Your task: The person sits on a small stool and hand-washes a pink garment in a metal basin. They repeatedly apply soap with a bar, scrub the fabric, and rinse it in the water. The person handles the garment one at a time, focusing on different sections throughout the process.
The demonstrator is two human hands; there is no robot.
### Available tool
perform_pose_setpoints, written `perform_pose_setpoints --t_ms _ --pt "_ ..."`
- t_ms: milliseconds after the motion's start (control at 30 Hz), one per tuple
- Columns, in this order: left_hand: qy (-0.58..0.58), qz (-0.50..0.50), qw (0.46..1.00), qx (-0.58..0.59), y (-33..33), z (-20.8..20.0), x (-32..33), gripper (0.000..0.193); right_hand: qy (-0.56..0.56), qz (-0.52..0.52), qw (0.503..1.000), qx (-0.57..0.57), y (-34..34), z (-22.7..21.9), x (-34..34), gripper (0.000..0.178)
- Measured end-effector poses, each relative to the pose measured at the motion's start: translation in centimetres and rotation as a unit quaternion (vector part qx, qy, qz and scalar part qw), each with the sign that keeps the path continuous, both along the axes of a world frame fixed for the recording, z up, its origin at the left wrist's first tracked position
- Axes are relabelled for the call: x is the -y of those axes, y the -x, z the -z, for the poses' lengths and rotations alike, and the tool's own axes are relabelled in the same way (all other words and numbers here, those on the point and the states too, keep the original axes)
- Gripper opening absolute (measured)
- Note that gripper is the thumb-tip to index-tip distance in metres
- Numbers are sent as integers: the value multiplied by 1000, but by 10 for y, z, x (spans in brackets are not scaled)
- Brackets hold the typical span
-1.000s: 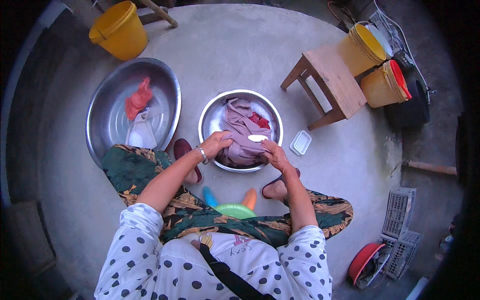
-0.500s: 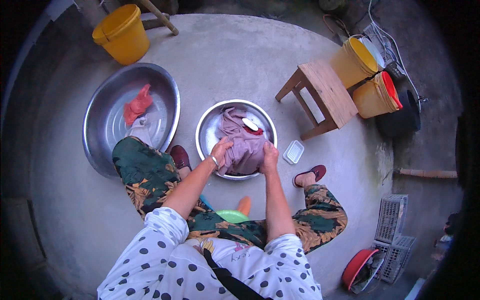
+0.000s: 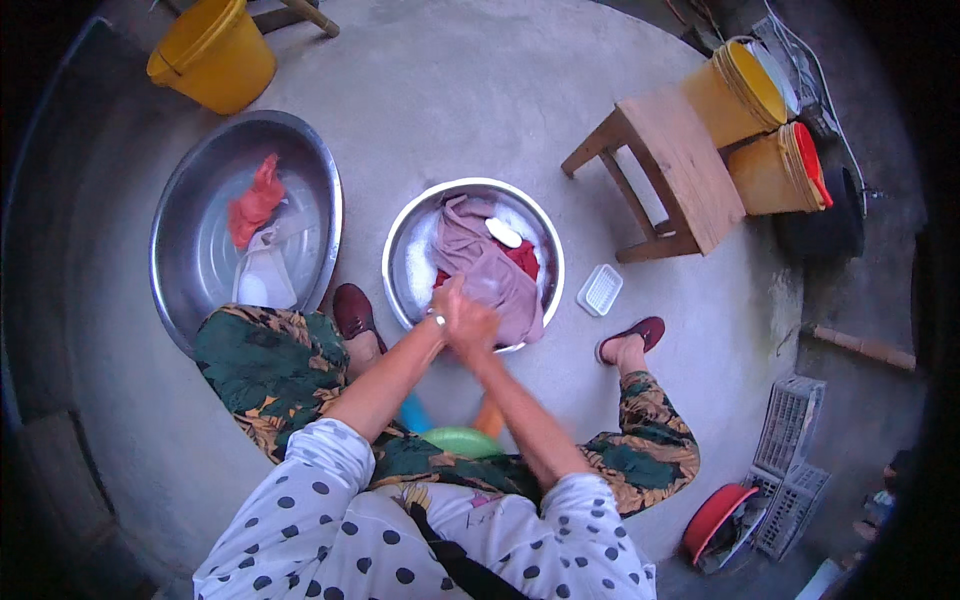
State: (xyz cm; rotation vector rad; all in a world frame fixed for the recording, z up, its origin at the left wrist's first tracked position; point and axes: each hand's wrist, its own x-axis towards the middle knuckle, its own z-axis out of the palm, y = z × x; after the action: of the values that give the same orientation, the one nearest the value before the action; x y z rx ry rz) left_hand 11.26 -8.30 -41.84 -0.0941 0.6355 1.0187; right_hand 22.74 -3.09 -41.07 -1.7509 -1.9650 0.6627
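Observation:
In front of me stands a round metal basin (image 3: 403, 235) with a wet mauve cloth (image 3: 505, 290) inside. Red fabric (image 3: 522, 256) shows from beneath it. A white oval bar of soap (image 3: 503, 232) rests on top of the fabric. My two hands meet over the near left part of the basin. My left hand (image 3: 449, 297), wearing a bracelet at the wrist, is closed on the mauve cloth's edge. Pressed against it, my right hand (image 3: 473, 325) is also closed on the cloth and slightly blurred; its fingertips are hidden.
On the left sits a larger metal tub (image 3: 325, 200) with a red plastic bag (image 3: 256, 203) and white item (image 3: 265, 278). A white soap tray (image 3: 600, 290) lies right of the basin. Beyond are a wooden stool (image 3: 668, 165) and yellow buckets (image 3: 735, 95). A green round seat (image 3: 462, 441) is beneath me.
My right hand has moved left from the basin's right side to meet my left hand. The mauve cloth, earlier stretched between both hands, now lies slack toward the right, uncovering more red fabric.

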Motion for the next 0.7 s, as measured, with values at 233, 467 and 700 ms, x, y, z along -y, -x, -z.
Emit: perform_pose_setpoints --t_ms 233,467,700 --pt "52 102 912 -394 -2 -64 -4 66 93 -44 992 -78 -19 -24 -16 35" --pt "-12 93 900 -425 36 -93 -14 37 99 -149 962 -207 -82 -11 -24 46" --pt "-87 -28 890 -447 48 -53 -5 22 236 -58 869 -431 -69 -57 -24 31"
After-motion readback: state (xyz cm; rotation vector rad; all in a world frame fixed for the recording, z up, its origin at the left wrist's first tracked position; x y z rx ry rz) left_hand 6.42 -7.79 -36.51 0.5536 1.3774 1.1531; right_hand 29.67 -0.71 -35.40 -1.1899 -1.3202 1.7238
